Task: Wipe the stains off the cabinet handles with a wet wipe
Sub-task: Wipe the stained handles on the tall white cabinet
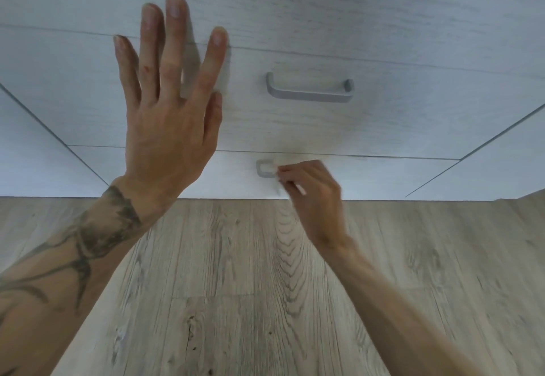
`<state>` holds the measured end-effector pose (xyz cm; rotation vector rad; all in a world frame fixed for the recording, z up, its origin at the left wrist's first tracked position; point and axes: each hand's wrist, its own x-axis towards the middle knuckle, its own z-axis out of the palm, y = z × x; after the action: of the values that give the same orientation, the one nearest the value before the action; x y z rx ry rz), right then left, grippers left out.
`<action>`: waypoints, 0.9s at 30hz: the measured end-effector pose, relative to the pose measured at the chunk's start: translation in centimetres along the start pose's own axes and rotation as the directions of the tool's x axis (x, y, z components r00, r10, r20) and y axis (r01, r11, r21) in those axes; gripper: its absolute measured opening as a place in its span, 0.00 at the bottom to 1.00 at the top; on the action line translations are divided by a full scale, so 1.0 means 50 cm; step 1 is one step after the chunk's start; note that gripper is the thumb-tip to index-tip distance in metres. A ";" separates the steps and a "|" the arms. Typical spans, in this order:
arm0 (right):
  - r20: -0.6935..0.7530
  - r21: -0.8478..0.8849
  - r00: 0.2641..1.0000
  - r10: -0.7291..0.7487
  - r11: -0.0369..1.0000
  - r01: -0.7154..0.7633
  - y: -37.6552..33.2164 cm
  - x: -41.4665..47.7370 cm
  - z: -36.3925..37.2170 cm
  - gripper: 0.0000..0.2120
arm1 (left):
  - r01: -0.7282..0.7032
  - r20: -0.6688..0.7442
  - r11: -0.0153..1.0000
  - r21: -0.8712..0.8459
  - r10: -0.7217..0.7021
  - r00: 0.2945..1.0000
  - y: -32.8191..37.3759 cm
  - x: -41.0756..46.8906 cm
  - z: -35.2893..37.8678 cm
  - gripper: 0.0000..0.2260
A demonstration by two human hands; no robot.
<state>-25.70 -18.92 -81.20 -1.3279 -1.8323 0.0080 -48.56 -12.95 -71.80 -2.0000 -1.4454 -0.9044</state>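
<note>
cabinet handles both sit to the right of the left hand (pixel 168 128), which lies open with straight, spread fingers against the pale wood-grain drawer front (pixel 88 95). the lower handle (pixel 263 169) shows only its left end. the rest is covered by the right hand (pixel 312 198), whose curled fingers pinch a white wet wipe (pixel 300 189) against the bar. the upper handle (pixel 309 94), a grey bar, sits bare on the drawer above, up and slightly right of that hand. wood-look flooring (pixel 236 287) lies below.
</note>
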 end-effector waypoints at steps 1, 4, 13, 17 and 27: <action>0.044 0.017 0.999 -0.014 1.000 0.013 -0.014 0.001 0.021 0.04 | -0.003 0.008 1.000 -0.001 0.003 1.000 0.001 0.000 -0.003 0.24; 0.085 -0.011 0.996 0.013 1.000 -0.012 -0.006 -0.001 0.033 0.05 | -0.028 0.047 1.000 -0.002 0.028 0.999 -0.006 -0.003 -0.015 0.25; 0.104 0.181 0.850 0.516 0.831 -0.527 -0.022 -0.023 -0.112 0.11 | -0.064 0.152 0.997 -0.043 0.070 0.986 -0.006 -0.006 -0.065 0.29; 0.240 0.421 0.811 0.534 0.695 -0.583 -0.128 0.048 -0.134 0.13 | -0.096 0.180 0.993 -0.073 0.108 0.978 -0.029 -0.004 -0.124 0.27; 0.174 0.723 0.949 0.264 0.620 -0.305 -0.488 0.258 -0.054 0.14 | 0.133 0.171 0.987 0.085 -0.146 0.974 -0.256 -0.057 -0.352 0.26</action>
<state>-43.89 -20.69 -60.35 -0.9834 -1.3669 0.8915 -65.21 -23.60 -62.29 -1.9858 -1.7097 -0.7332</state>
